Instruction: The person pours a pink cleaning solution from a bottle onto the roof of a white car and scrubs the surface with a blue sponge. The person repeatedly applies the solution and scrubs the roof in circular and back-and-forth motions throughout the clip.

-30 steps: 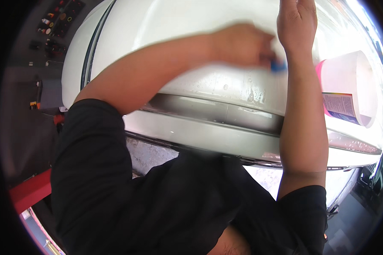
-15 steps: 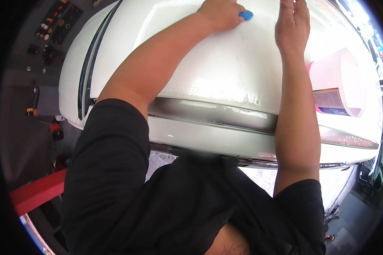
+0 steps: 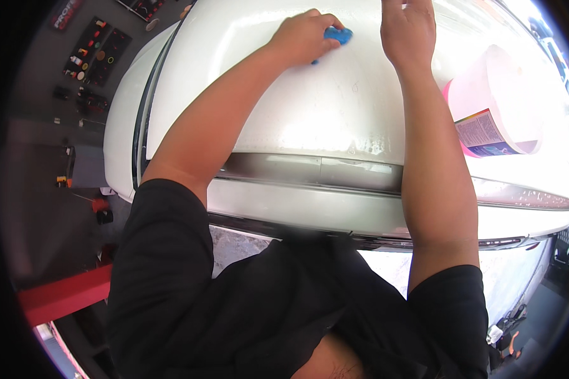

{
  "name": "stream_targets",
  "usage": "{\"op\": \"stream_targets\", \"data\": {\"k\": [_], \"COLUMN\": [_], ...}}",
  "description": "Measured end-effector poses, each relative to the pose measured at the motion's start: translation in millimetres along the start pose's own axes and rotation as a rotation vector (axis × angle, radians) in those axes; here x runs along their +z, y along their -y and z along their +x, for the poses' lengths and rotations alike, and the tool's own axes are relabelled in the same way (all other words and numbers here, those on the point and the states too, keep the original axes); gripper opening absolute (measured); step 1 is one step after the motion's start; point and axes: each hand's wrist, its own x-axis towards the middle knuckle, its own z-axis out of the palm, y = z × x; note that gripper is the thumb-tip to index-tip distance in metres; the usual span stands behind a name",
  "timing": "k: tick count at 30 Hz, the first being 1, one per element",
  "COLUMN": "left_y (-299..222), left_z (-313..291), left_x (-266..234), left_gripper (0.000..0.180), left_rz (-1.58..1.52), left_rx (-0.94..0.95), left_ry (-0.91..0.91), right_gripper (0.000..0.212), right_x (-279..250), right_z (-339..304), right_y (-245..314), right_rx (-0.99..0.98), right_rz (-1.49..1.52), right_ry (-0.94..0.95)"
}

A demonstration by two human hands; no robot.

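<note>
My left hand [image 3: 305,39] grips a blue clay bar [image 3: 339,36] between thumb and fingers, against the wet white car panel [image 3: 284,120]. A small bit of blue shows beneath the hand. To its right, my right hand [image 3: 409,35] is over the same panel, apart from the left. Its fingers look outstretched and slightly apart; the top edge of the picture cuts off the tips, and nothing shows in the hand. A translucent white and pink bucket [image 3: 480,85] with a printed label sits on the panel, right of my right forearm.
A silver trim strip [image 3: 354,174] runs along the panel's near edge, beaded with water at the right. Dark gaps and another white body section lie left. A red beam [image 3: 66,294] stands low on the left, and a wall board [image 3: 98,54] holds small items. Another person [image 3: 509,350] shows lower right.
The whole view has shifted somewhat. My left hand has slid left and nearer with the clay bar, showing more of it. My right hand sits farther left in the picture.
</note>
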Motion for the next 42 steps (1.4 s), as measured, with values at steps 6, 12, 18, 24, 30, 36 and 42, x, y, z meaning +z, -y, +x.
{"op": "stream_targets", "data": {"k": [6, 12, 18, 24, 30, 36, 42], "left_y": [-28.3, -41.8, -36.1, -14.2, -18.4, -40.1, -58.3], "left_z": [-4.0, -19.0, -14.5, 17.5, 39.6, 58.3, 67.9], "left_x": [-27.9, -35.6, -23.4, -14.5, -19.4, -33.5, -37.7], "left_gripper": [0.057, 0.054, 0.047, 0.022, 0.020, 0.017, 0.016], "left_rz": [-0.329, -0.287, -0.214, -0.143, -0.451, -0.344, -0.164], "left_rx": [-0.165, -0.190, -0.062, 0.093, -0.126, 0.043, 0.152], "left_ry": [0.387, 0.338, 0.122, -0.026, 0.283, 0.397, 0.376], "right_gripper": [0.051, 0.051, 0.055, 0.059, 0.064, 0.072, 0.056], "right_x": [3.5, 6.2, -0.3, -21.6, -13.9, -14.2, -4.1], "right_z": [-1.1, -2.8, 1.0, 7.7, -7.7, -15.0, -16.8], "right_y": [4.9, 3.4, -2.0, -22.3, 35.0, 41.7, 31.3], "right_rx": [0.002, -0.009, 0.245, 0.702, 0.604, 0.476, 0.386], "right_rz": [-0.019, -0.028, 0.105, 0.761, 0.604, 0.621, 0.414], "right_ry": [0.038, 0.038, 0.090, 0.039, -0.162, -0.223, -0.346]}}
